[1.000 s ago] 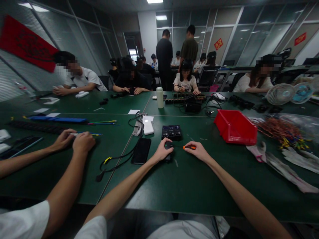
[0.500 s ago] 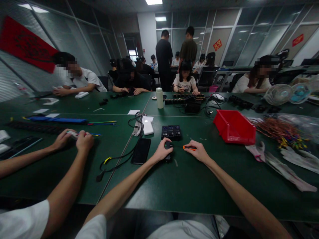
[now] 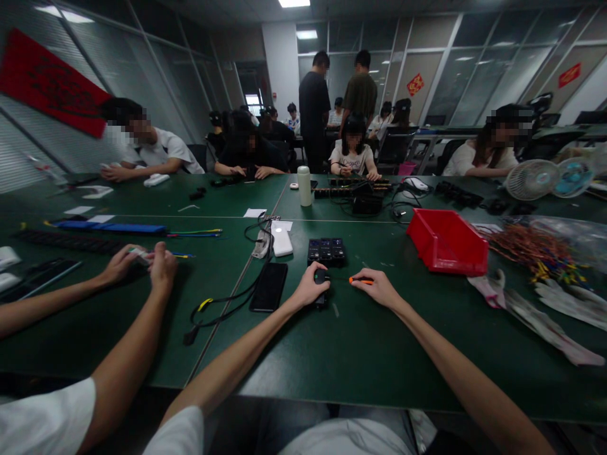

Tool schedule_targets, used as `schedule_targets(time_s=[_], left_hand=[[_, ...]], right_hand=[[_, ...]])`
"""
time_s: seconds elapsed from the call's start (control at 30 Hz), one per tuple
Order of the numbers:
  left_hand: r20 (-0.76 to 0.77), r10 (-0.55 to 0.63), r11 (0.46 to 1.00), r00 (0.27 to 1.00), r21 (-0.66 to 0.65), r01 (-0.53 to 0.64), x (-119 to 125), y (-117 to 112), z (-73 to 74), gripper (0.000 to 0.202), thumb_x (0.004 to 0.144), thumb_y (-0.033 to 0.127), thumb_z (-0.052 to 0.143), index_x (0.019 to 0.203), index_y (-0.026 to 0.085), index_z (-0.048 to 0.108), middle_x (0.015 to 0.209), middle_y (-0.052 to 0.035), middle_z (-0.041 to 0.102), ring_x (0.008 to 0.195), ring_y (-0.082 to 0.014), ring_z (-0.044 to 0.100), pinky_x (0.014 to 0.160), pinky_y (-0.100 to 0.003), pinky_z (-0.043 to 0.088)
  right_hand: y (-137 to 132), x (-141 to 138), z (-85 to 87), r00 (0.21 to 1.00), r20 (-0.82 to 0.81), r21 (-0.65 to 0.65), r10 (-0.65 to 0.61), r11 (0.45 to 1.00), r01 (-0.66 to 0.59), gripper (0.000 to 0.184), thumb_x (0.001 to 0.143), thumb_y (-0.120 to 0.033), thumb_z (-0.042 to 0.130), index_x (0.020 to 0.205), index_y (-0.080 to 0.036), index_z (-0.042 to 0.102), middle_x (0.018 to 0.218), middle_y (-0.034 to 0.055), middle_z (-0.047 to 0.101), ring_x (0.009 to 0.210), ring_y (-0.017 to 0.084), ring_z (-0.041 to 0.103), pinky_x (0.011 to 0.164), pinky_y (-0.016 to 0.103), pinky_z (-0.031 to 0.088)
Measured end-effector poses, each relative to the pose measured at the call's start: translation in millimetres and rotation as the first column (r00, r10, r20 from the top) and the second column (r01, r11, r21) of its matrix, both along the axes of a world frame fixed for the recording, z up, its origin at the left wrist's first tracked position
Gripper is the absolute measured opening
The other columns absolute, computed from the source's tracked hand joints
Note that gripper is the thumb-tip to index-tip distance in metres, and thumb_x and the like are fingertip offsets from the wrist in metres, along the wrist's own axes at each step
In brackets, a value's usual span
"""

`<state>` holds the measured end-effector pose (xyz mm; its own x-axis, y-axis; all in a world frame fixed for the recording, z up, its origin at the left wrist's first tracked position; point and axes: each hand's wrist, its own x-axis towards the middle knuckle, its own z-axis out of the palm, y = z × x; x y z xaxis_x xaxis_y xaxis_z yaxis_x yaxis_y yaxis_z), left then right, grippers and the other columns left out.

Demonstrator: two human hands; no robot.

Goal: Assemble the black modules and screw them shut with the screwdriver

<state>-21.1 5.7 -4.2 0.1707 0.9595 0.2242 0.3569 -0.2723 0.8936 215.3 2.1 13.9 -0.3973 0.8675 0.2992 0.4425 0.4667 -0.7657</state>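
Note:
My left hand (image 3: 310, 285) is closed around a small black part (image 3: 322, 276) with a green spot on it, whose exact kind I cannot make out. In my right hand (image 3: 380, 288) is a screwdriver with an orange handle (image 3: 361, 280). Its thin dark shaft points left, toward the black part; whether the tip touches it is too small to tell. Just beyond my left hand stands a block of black modules (image 3: 326, 251) in a row. Another black piece (image 3: 321, 299) shows under my left fingers, partly hidden.
A black phone (image 3: 269, 287), a cable (image 3: 222, 309) and a white power bank (image 3: 281, 241) lie to the left. On the right are a red bin (image 3: 446, 243), gloves (image 3: 535, 322) and copper wires (image 3: 526, 243). A co-worker's hands (image 3: 164, 265) work at far left.
My right hand and the screwdriver have turned slightly, while my left hand stays in place. The neighbouring co-worker's right hand has shifted up a little.

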Motion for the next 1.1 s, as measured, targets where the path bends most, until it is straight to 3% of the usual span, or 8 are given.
schedule_targets(time_s=[0.27, 0.5, 0.67, 0.8, 0.97, 1.1], left_hand=[[-0.003, -0.011, 1.000, 1.000, 0.027, 0.011, 0, 0, -1.4, 0.031, 0.066, 0.016, 0.059, 0.097, 0.019, 0.054, 0.088, 0.0004, 0.054, 0.082, -0.0139, 0.051, 0.081, -0.028, 0.040], [0.000, -0.010, 0.999, 1.000, 0.034, 0.010, 1, 2, -3.1, 0.031, 0.066, 0.015, 0.058, 0.097, 0.018, 0.054, 0.091, 0.0001, 0.054, 0.085, -0.0140, 0.051, 0.083, -0.027, 0.039], [0.001, -0.020, 0.999, 1.000, 0.050, 0.020, 0, 3, -5.6, 0.032, 0.068, 0.016, 0.057, 0.099, 0.018, 0.053, 0.093, 0.0001, 0.054, 0.085, -0.0134, 0.051, 0.081, -0.025, 0.039], [0.008, -0.025, 0.998, 1.000, 0.059, 0.024, 0, 4, -6.9, 0.032, 0.068, 0.017, 0.057, 0.099, 0.018, 0.053, 0.093, 0.0002, 0.054, 0.085, -0.0134, 0.050, 0.081, -0.025, 0.039], [0.013, -0.031, 0.998, 0.999, 0.049, 0.030, -1, 3, -6.2, 0.032, 0.068, 0.016, 0.056, 0.099, 0.018, 0.053, 0.091, 0.0001, 0.054, 0.083, -0.0130, 0.050, 0.081, -0.025, 0.039], [0.007, -0.028, 0.998, 1.000, 0.053, 0.027, -1, 3, -5.1, 0.031, 0.068, 0.015, 0.055, 0.099, 0.018, 0.053, 0.091, 0.0001, 0.054, 0.082, -0.0126, 0.050, 0.081, -0.026, 0.039]], right_hand=[[2, 1, 0.1, 1.000, 0.018, -0.108, 0.012, 0.994, -0.010, 0.026, 0.080, -0.040, 0.058, 0.088, -0.018, 0.070, 0.088, 0.0057, 0.069, 0.083, 0.021, 0.062, 0.077, 0.035, 0.046], [2, 0, 0.8, 1.000, 0.024, -0.119, 0.003, 0.993, 0.000, 0.025, 0.078, -0.038, 0.059, 0.088, -0.017, 0.069, 0.088, 0.0058, 0.068, 0.084, 0.020, 0.062, 0.079, 0.034, 0.047], [2, -4, -9.4, 0.997, -0.076, -0.155, -0.021, 0.988, 0.009, 0.026, 0.072, -0.035, 0.066, 0.089, -0.016, 0.065, 0.086, 0.0055, 0.067, 0.080, 0.018, 0.064, 0.076, 0.032, 0.050], [3, -4, -14.7, 0.995, -0.095, -0.085, -0.026, 0.996, 0.018, 0.024, 0.070, -0.033, 0.068, 0.087, -0.017, 0.063, 0.086, 0.0049, 0.066, 0.079, 0.018, 0.064, 0.074, 0.032, 0.051], [2, 0, -11.0, 1.000, 0.007, 0.111, -0.025, 0.993, 0.024, 0.016, 0.075, -0.032, 0.066, 0.081, -0.017, 0.064, 0.084, 0.0060, 0.065, 0.078, 0.019, 0.061, 0.074, 0.033, 0.049], [1, 1, -10.0, 0.998, 0.061, 0.187, -0.024, 0.982, 0.013, 0.018, 0.078, -0.034, 0.063, 0.087, -0.019, 0.066, 0.084, 0.0063, 0.066, 0.077, 0.019, 0.061, 0.073, 0.032, 0.048]])
